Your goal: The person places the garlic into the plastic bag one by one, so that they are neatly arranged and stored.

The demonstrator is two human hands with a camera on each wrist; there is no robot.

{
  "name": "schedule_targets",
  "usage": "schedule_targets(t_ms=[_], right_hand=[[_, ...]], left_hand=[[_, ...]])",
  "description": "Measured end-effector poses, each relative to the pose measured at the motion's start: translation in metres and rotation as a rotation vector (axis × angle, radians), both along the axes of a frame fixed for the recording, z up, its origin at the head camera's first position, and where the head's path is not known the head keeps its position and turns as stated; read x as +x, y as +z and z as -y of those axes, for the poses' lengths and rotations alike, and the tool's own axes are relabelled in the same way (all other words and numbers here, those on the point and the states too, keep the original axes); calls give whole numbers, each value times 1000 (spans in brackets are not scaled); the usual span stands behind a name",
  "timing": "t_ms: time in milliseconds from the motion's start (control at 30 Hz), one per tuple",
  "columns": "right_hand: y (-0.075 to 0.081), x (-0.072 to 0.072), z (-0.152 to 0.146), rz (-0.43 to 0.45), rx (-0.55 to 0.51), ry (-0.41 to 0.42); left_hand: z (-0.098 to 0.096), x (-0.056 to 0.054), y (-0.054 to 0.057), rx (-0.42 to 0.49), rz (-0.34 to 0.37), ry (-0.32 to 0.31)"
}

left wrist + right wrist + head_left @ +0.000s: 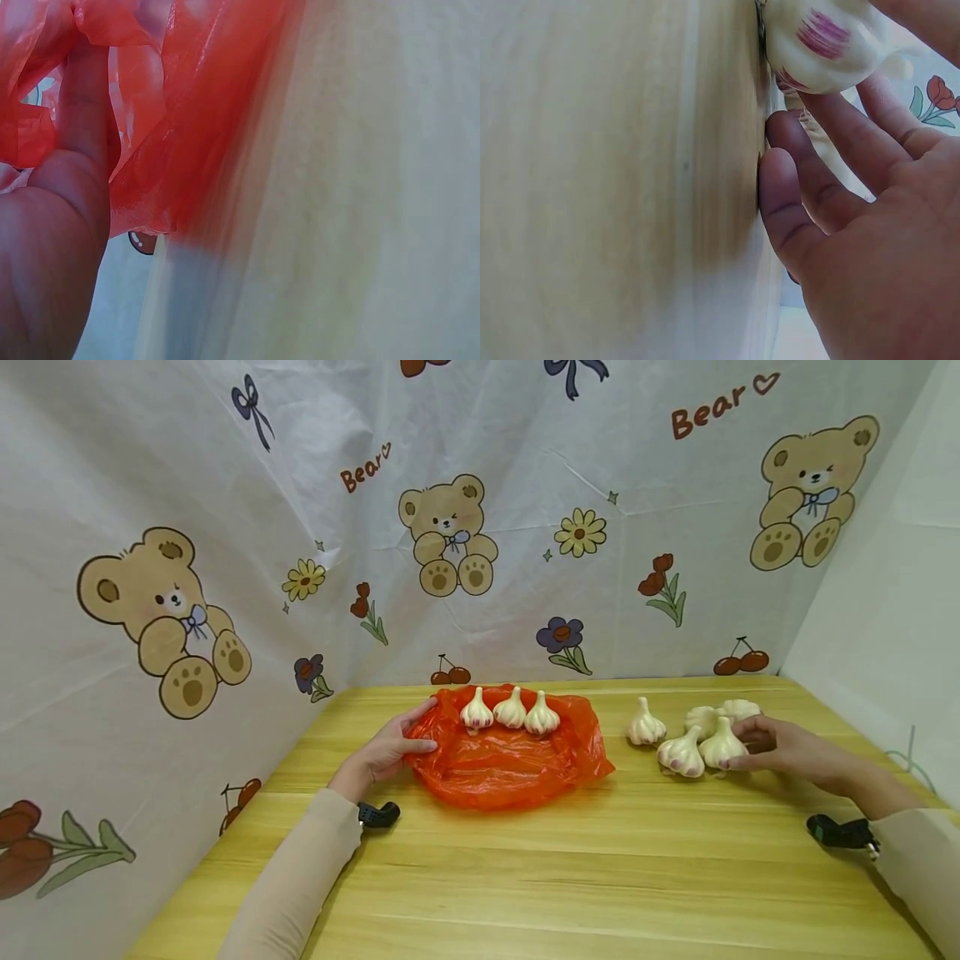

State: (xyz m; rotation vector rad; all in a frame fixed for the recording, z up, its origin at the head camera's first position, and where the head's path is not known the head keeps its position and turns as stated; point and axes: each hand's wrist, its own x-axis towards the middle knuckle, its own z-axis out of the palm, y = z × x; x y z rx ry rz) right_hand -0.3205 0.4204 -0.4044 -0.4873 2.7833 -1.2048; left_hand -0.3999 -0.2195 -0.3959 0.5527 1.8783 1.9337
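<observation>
A red plastic bag (498, 772) lies spread open on the table, with three garlic bulbs, one of them a bulb (510, 708) in the middle, along its far side. My left hand (392, 747) grips the bag's left edge, thumb over the inner side. In the left wrist view the red film (202, 97) hides most of the fingertips. At the right, my right hand (787, 750) has its thumb and fingers around a garlic bulb (722, 745) that rests among others. The right wrist view shows this purple-streaked bulb (825, 45) at the fingertips, the lower fingers close along the tabletop.
Beside the held bulb are several more garlic bulbs, including one nearer the bag (645, 725) and one in front (682, 753). The wooden table (525, 877) meets a bear-printed curtain (510, 460) behind and a white wall (892, 610) on the right.
</observation>
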Motion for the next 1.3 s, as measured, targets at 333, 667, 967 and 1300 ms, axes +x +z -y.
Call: schedule_targets(t_ms=[333, 667, 967, 1300], right_hand=[[2, 0, 1, -7, 71, 12], [4, 0, 1, -11, 63, 35], [20, 2, -1, -43, 76, 37], [35, 2, 12, -70, 58, 45]], left_hand=[[1, 0, -2, 4, -7, -3], [0, 3, 1, 6, 3, 16], [0, 1, 2, 18, -3, 17], [-1, 4, 3, 8, 3, 22]])
